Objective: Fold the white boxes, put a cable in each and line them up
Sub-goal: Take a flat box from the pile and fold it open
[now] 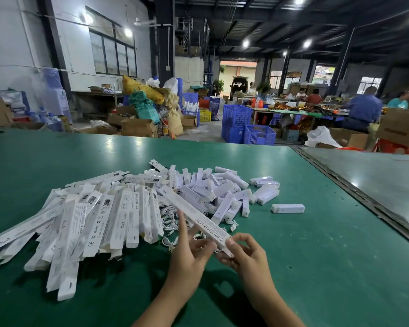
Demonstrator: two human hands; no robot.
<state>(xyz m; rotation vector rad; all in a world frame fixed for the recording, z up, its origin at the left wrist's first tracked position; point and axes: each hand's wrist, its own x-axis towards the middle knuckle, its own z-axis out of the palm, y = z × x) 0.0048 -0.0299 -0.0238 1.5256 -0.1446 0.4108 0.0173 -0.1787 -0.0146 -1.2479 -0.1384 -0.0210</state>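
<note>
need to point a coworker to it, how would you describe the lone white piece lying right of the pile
Start at the green table, then find the heap of short white pieces at its middle. Just right of that heap lies a single white block, flat on bare green. Unlike the rest, it touches nothing.

One wide-angle camera, worn on the person's head, looks forward and down over the green table (pixel 316 267); the left hand (pixel 189 256) and right hand (pixel 246 253) sit close below it, with the workshop hall far beyond
</note>
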